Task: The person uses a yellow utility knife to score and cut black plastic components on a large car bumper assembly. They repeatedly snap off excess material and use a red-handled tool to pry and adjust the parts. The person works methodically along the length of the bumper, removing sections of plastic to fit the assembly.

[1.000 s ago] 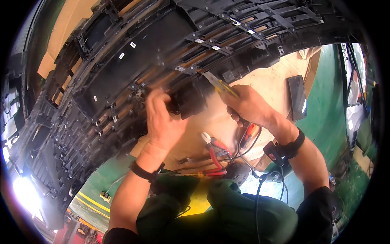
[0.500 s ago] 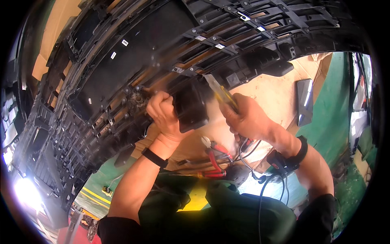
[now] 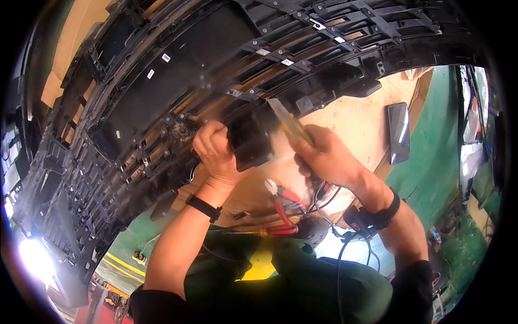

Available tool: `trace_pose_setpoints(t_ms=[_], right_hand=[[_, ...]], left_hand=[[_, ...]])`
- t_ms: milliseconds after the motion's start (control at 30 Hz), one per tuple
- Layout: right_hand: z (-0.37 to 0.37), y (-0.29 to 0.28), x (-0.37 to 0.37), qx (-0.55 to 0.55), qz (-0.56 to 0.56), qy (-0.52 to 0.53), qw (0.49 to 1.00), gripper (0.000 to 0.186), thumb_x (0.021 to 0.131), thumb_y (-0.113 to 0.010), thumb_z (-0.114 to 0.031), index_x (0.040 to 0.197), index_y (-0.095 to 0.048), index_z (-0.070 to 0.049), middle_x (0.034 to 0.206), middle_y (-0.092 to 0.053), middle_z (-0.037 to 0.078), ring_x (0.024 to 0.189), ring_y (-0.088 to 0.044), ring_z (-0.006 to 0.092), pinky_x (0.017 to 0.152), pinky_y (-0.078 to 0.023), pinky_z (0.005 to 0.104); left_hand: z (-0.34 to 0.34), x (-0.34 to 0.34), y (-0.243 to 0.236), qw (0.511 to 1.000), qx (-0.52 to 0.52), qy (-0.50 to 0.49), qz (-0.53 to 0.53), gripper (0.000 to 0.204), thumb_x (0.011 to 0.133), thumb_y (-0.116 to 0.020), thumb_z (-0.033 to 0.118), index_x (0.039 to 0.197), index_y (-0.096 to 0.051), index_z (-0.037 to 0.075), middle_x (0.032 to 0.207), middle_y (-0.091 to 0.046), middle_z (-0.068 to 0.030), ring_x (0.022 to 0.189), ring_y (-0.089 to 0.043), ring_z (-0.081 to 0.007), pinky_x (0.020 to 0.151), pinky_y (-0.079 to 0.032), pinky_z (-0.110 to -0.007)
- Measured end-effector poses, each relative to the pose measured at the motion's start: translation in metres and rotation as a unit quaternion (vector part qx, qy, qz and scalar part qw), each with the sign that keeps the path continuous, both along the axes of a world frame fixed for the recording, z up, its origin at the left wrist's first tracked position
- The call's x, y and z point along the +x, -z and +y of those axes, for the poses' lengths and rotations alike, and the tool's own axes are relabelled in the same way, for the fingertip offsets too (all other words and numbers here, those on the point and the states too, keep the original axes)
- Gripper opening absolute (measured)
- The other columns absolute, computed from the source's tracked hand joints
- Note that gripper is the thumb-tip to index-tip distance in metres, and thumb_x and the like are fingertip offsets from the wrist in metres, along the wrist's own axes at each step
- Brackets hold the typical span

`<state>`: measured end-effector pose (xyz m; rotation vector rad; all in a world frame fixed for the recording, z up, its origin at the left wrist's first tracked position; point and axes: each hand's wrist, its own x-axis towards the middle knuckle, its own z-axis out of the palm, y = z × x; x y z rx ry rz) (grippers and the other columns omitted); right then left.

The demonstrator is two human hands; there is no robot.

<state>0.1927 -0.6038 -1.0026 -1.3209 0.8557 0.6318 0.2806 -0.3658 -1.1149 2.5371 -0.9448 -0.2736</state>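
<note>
A large black plastic vehicle grille panel [image 3: 178, 70], with slats and screws, arches across the upper part of the view. From its near edge a black box-shaped plastic part [image 3: 252, 141] sticks out towards me. My left hand [image 3: 217, 151] is closed, its fingers curled at the left side of that part; the fingertips are partly hidden. In my right hand [image 3: 330, 157] I grip a yellow utility knife [image 3: 291, 125]. Its broad blade points up and left, the tip at the panel's edge just right of the box-shaped part.
Red-handled cutting pliers [image 3: 280, 201] lie on the cardboard [image 3: 356, 127] under my hands. A dark phone [image 3: 398, 135] rests at the cardboard's right edge. A black cable [image 3: 339, 270] hangs by my right wrist. Beyond is green floor [image 3: 426, 146].
My right hand and the knife have shifted slightly left, the blade still at the panel's edge. The left hand keeps its place on the box-shaped part. The whole view has moved a little.
</note>
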Motion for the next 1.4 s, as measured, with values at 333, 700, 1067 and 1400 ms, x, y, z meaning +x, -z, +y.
trace_pose_setpoints(t_ms=[333, 700, 1067, 1400], right_hand=[[0.003, 0.0, -0.012, -0.565, -0.212, -0.294, 0.741, 0.037, 0.093, -0.072, -0.031, 0.116, -0.065, -0.003, 0.093, -0.068, 0.013, 0.087, -0.067, 0.0325, 0.073, -0.056, 0.0444], [0.012, 0.011, 0.006, -0.609, -0.204, -0.346, 0.684, 0.035, 0.096, -0.067, -0.038, 0.096, -0.061, -0.003, 0.086, -0.063, 0.011, 0.077, -0.067, 0.0287, 0.067, -0.057, 0.0407], [0.008, 0.018, 0.01, -0.629, -0.133, -0.429, 0.634, 0.041, 0.1, -0.063, -0.044, 0.098, -0.058, -0.004, 0.085, -0.066, 0.013, 0.076, -0.071, 0.0283, 0.061, -0.057, 0.0366], [-0.004, 0.011, 0.025, -0.573, -0.112, -0.465, 0.666, 0.043, 0.101, -0.062, -0.045, 0.1, -0.06, -0.002, 0.086, -0.072, 0.016, 0.08, -0.076, 0.0313, 0.065, -0.06, 0.0383]], left_hand=[[-0.006, 0.001, 0.01, 0.993, -0.079, -0.026, -0.086, 0.058, 0.079, -0.078, 0.052, 0.108, -0.06, 0.006, 0.118, -0.055, -0.0144, 0.11, -0.05, -0.0377, 0.099, -0.038, -0.05], [-0.006, 0.002, 0.004, 0.995, -0.064, -0.023, -0.079, 0.056, 0.08, -0.076, 0.051, 0.11, -0.06, 0.006, 0.119, -0.056, -0.0136, 0.111, -0.05, -0.0375, 0.097, -0.04, -0.05], [-0.005, 0.004, 0.013, 0.983, -0.105, -0.013, -0.153, 0.055, 0.082, -0.076, 0.05, 0.108, -0.057, 0.006, 0.119, -0.057, -0.0139, 0.11, -0.051, -0.0381, 0.095, -0.04, -0.05], [-0.009, 0.008, -0.005, 0.977, -0.107, -0.007, -0.184, 0.055, 0.077, -0.082, 0.041, 0.107, -0.055, 0.004, 0.113, -0.057, -0.0139, 0.108, -0.054, -0.0363, 0.094, -0.04, -0.05]])
